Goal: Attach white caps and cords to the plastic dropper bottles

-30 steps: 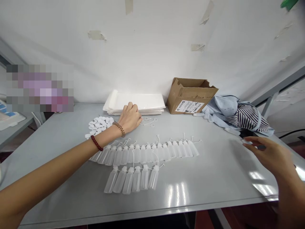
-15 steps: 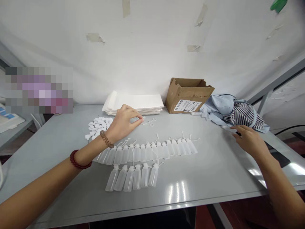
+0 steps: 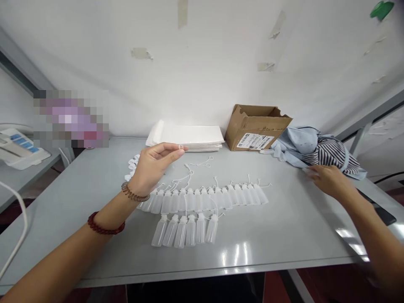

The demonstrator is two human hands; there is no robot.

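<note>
My left hand [image 3: 154, 166] is raised over the table, thumb and fingertips pinched on a small whitish piece [image 3: 181, 147], too small to name. Below it stretches a long row of translucent plastic bottles [image 3: 205, 200] with white cords at their necks. A shorter row of the same bottles [image 3: 191, 230] lies nearer the front edge. White cord loops [image 3: 202, 163] lie behind the rows. On the right, my right hand [image 3: 330, 179] is closed on what looks like a translucent plastic bottle [image 3: 308, 171], mostly hidden by its fingers.
White caps [image 3: 131, 168] are heaped behind my left wrist. A stack of white sheets [image 3: 195, 134] and a cardboard box [image 3: 257, 130] stand against the wall. Beside the box are loose translucent pieces [image 3: 277, 151] and a blue and striped cloth bundle [image 3: 318, 147]. A dark flat object [image 3: 377, 208] lies far right.
My left hand has lifted and turned, uncovering cords behind the bottles. The view has shifted slightly left. My right hand stays near the cloth bundle.
</note>
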